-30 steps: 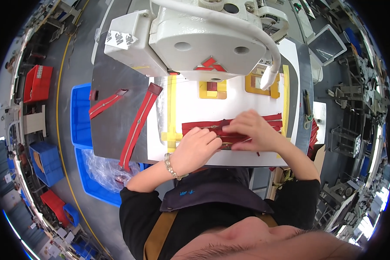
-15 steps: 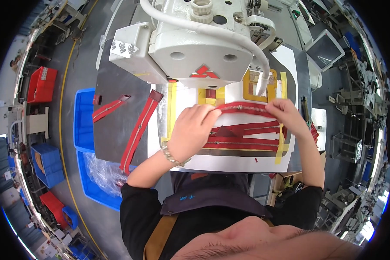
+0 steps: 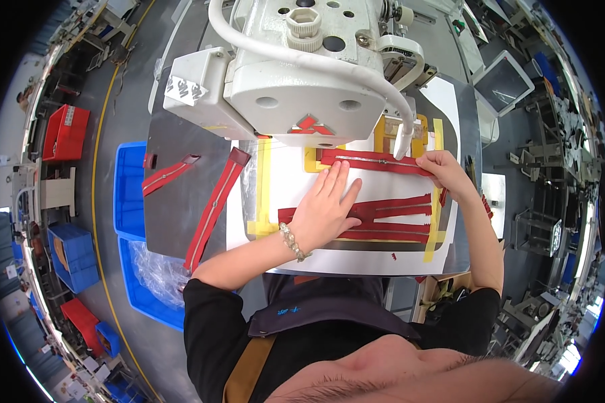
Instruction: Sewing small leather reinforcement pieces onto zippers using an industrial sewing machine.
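A red zipper (image 3: 380,162) with a pale metal chain and slider lies crosswise on the white plate under the sewing machine's head. My right hand (image 3: 446,172) pinches its right end. Palm down, my left hand (image 3: 321,209) has its fingers stretched out, the tips at the zipper's lower edge near its left end. Closer to me, more red zippers (image 3: 390,232) lie side by side, partly covered by my left hand. Two further zippers rest on the dark tabletop to the left, a long slanted one (image 3: 215,205) and a shorter one (image 3: 170,176).
The white sewing machine (image 3: 309,87) overhangs the work, with a thick white hose (image 3: 405,134) reaching down at its right. Yellow tape strips (image 3: 439,141) edge the white plate. Blue bins (image 3: 130,191) stand at the table's left, one with clear plastic. A screen (image 3: 504,82) stands back right.
The zipper has moved away from me onto the plate beneath the machine head. My left hand has let go of its left end and flattened with fingers extended. My right hand keeps its pinch.
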`<state>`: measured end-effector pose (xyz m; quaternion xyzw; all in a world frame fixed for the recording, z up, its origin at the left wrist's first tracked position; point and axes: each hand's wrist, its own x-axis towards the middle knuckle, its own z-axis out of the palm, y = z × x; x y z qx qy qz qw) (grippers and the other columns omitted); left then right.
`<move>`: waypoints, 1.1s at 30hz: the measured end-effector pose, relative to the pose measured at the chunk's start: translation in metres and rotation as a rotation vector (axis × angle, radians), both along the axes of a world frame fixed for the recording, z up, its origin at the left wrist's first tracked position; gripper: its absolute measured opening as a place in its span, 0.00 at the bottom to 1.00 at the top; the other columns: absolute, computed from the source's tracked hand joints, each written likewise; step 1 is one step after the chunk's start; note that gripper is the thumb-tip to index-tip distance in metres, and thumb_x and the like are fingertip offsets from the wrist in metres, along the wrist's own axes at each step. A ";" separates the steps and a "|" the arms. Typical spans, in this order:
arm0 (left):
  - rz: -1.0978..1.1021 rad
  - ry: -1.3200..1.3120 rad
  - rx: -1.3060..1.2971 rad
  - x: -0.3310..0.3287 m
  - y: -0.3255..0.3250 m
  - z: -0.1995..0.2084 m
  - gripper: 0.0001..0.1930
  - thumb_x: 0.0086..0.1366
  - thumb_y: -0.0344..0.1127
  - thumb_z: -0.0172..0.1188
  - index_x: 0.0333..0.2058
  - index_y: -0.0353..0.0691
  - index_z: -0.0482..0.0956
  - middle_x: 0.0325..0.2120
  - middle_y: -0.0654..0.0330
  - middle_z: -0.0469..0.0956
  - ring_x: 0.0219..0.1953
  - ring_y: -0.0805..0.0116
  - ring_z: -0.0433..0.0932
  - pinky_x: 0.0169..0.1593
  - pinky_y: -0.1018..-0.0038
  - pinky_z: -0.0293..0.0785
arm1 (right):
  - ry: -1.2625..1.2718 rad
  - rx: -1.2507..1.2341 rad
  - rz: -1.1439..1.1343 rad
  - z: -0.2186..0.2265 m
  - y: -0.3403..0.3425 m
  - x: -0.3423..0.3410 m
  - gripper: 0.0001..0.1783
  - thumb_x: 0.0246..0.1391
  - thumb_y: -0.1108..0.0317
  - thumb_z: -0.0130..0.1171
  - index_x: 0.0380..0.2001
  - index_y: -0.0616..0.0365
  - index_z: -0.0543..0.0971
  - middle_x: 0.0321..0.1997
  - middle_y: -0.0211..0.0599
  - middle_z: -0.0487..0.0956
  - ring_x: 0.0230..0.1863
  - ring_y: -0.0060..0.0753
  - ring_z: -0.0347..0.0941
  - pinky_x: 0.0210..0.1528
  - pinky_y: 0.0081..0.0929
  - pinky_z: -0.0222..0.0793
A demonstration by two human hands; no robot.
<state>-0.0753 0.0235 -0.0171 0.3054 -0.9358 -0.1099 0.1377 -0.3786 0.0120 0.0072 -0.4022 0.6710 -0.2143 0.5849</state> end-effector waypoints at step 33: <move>0.020 -0.024 -0.116 0.009 -0.008 0.016 0.31 0.50 0.54 0.66 0.50 0.43 0.73 0.50 0.56 0.71 0.51 0.62 0.69 0.51 0.61 0.61 | 0.496 -0.769 0.285 0.006 -0.034 0.030 0.10 0.47 0.67 0.63 0.28 0.63 0.75 0.29 0.38 0.76 0.35 0.35 0.73 0.37 0.29 0.66</move>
